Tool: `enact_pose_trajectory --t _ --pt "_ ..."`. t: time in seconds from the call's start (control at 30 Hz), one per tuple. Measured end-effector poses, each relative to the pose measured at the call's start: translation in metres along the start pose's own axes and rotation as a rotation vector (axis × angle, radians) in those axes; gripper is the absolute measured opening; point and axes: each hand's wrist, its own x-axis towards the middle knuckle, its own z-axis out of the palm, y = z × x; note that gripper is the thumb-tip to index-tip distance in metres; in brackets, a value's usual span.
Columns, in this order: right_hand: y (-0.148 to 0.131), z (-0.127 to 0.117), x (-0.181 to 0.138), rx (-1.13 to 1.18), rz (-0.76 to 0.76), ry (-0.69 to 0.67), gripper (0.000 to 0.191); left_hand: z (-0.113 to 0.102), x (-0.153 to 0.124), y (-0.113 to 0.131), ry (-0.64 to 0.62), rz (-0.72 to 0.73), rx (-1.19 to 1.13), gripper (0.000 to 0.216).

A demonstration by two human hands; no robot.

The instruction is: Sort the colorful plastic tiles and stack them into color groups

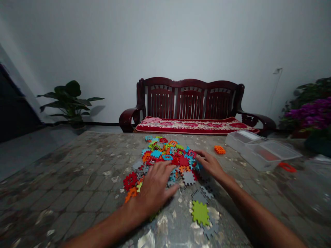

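Note:
A heap of flat, toothed plastic pieces [165, 155] in red, blue, orange, green and grey lies in the middle of the table. My left hand [155, 187] rests palm down on the near edge of the heap, fingers stretched out over the pieces. My right hand [210, 163] lies flat on the heap's right edge, fingers spread and pointing left. A light green piece [200, 213] and grey pieces [204, 194] lie loose in front of my hands. A single orange piece [219, 150] sits apart to the right.
The table [77, 186] has a stone-pattern cover. A clear plastic box [261, 151] stands open at the right, with an orange ring-like piece [287, 167] beside it. Behind the table are a dark wooden bench [191, 106], a green plant [69, 100] and purple flowers [312, 110].

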Motion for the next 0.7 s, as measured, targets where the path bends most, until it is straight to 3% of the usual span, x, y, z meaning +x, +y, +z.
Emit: enact_pose_trajectory --t 0.13,0.2,0.33,0.5,0.7 --pt "0.037 -0.008 -0.027 -0.284 0.029 0.019 0.063 0.040 -0.035 0.036 -0.256 0.201 -0.104 0.104" --pt "0.047 -0.005 -0.037 -0.351 0.017 0.001 0.064 0.061 -0.041 0.047 -0.308 0.232 -0.124 0.114" --pt "0.050 0.009 -0.049 -0.397 -0.053 -0.002 0.058 0.082 -0.029 0.056 -0.310 0.155 -0.098 0.110" --pt "0.042 0.019 -0.055 -0.402 -0.088 -0.056 0.053 0.076 -0.009 0.064 -0.332 0.065 -0.020 0.099" --pt "0.036 0.018 -0.057 -0.370 -0.089 -0.015 0.045 0.081 -0.001 0.066 -0.313 0.056 0.067 0.092"
